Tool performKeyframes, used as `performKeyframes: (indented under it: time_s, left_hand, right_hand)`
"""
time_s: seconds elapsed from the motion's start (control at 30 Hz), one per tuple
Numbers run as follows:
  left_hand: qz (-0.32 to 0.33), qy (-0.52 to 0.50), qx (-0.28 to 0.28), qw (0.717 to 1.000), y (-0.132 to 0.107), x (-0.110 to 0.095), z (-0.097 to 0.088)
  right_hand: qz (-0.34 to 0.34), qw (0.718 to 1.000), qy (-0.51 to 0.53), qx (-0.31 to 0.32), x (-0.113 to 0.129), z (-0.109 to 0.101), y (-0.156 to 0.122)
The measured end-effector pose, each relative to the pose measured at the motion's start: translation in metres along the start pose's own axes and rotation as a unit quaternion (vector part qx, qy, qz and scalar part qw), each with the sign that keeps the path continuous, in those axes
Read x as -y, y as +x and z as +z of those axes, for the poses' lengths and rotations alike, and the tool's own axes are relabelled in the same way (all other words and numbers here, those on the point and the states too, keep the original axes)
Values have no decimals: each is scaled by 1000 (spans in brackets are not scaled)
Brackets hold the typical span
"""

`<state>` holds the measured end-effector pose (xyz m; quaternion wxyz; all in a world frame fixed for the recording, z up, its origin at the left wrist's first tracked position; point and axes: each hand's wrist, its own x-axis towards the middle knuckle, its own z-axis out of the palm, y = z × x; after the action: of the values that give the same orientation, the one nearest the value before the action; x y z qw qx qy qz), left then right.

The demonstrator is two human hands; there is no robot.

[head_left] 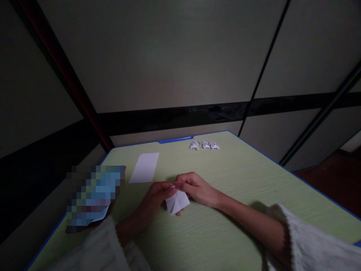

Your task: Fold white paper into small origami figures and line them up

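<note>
A small folded piece of white paper (177, 202) is held between both hands above the middle of the table. My left hand (156, 195) pinches its upper left side, thumb on top. On the other side, my right hand (196, 188) grips the upper edge between thumb and fingers, and the two thumbs nearly meet there. Creases run from that pinched point down the paper toward me. Some fingertips are hidden behind it.
A flat white sheet (144, 168) lies at the left on the green table (234, 226). Three small folded paper figures, among them a left one (194, 145), sit at the far edge. A blurred blue item (96, 197) rests at the left edge. Behind stand cabinet panels (169, 56).
</note>
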<state>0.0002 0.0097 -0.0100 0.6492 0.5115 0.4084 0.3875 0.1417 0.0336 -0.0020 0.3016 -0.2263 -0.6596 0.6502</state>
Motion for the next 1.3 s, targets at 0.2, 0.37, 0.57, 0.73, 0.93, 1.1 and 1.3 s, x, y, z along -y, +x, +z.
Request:
performKeyframes:
  time_s: [0.2, 0.37, 0.57, 0.73, 0.93, 1.1, 1.3]
  left_hand:
    - [20, 25, -42, 999, 2, 1, 0]
    - [64, 112, -102, 986, 3, -5, 1]
    - [100, 153, -130, 974, 4, -4, -1]
    - [139, 190, -168, 957, 0, -8, -1]
    - [208, 218, -216, 929, 0, -11, -1]
    - [170, 216, -233, 933, 4, -6, -4]
    - [58, 171, -129, 975, 6, 0, -3]
  right_hand:
    - [-12, 999, 1, -30, -5, -1, 2]
    - [-19, 996, -55, -62, -7, -4, 3]
    - [-33, 990, -117, -68, -8, -5, 3]
    - [-30, 992, -89, -86, -10, -7, 4]
    - [-20, 992, -59, -110, -11, -8, 7]
    - [-5, 982, 21, -190, -9, -13, 10]
    - [-52, 981, 40, -181, -10, -13, 11]
